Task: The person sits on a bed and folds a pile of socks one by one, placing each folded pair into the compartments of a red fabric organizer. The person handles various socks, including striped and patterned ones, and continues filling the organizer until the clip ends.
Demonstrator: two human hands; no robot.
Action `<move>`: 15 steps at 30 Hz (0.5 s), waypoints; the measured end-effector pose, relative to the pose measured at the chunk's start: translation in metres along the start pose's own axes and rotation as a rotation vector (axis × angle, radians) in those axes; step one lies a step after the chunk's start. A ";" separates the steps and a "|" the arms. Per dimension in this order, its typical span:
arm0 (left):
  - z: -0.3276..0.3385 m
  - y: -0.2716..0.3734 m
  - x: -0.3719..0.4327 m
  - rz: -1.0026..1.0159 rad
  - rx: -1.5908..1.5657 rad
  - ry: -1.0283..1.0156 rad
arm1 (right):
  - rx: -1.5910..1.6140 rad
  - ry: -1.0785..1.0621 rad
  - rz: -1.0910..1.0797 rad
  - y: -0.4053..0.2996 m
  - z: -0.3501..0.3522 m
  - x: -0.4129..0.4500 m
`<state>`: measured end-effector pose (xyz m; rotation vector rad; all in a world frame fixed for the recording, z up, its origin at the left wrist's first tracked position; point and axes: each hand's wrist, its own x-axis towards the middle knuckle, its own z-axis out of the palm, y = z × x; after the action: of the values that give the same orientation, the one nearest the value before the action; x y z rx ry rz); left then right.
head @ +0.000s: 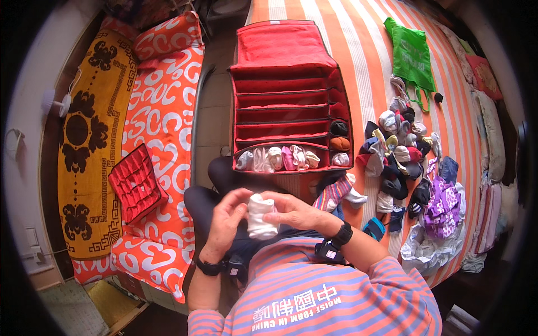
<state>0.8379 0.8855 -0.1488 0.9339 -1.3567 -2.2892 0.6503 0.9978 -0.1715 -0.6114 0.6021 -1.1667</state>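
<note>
A bundled white sock (261,218) is held up over my lap between both hands. My left hand (228,216) grips its one side with thumb and fingers, and my right hand (292,211) grips the other. Just beyond them stands a red fabric storage box (279,101), its lid folded back and its inside split by dividers. The front compartment carries a row of rolled socks (275,158) in white, grey and pink. Along the box's right column sit a black roll (338,128), an orange roll (339,144) and a pale roll (340,159).
A pile of loose socks (395,147) spreads over the striped bed (361,63) to the right. Near it lie a green bag (411,56), a purple patterned cloth (441,208) and striped socks (334,193). On the orange sofa (162,105) at left rests a red divided organizer (136,185).
</note>
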 end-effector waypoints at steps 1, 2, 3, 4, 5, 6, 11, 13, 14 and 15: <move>0.004 -0.003 0.001 -0.117 -0.024 -0.042 | 0.022 -0.003 -0.015 0.002 0.002 0.001; -0.001 -0.011 -0.002 -0.200 -0.194 -0.178 | 0.011 -0.019 0.003 -0.002 0.002 -0.001; 0.002 -0.009 -0.004 -0.202 -0.257 -0.200 | 0.005 -0.037 0.020 -0.005 0.004 -0.002; 0.006 -0.005 -0.003 -0.186 -0.332 -0.206 | -0.004 -0.029 0.036 -0.008 0.003 -0.003; 0.010 -0.003 -0.002 -0.170 -0.407 -0.211 | -0.005 -0.026 0.033 -0.009 0.000 -0.005; 0.011 -0.003 -0.003 -0.171 -0.402 -0.207 | 0.018 -0.041 0.053 -0.011 -0.002 -0.006; 0.009 -0.012 0.002 -0.108 -0.460 -0.235 | 0.022 -0.026 0.067 -0.012 -0.007 -0.012; 0.016 -0.004 0.004 -0.110 -0.455 -0.199 | 0.042 -0.030 0.067 -0.012 -0.008 -0.011; 0.016 -0.008 0.005 -0.018 -0.249 -0.089 | 0.013 0.025 0.050 -0.010 -0.011 -0.011; 0.020 -0.010 0.007 0.069 -0.043 0.016 | -0.016 0.085 0.031 -0.009 -0.013 -0.012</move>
<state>0.8201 0.8993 -0.1535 0.8761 -1.3076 -2.2456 0.6324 1.0048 -0.1727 -0.5667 0.6918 -1.1638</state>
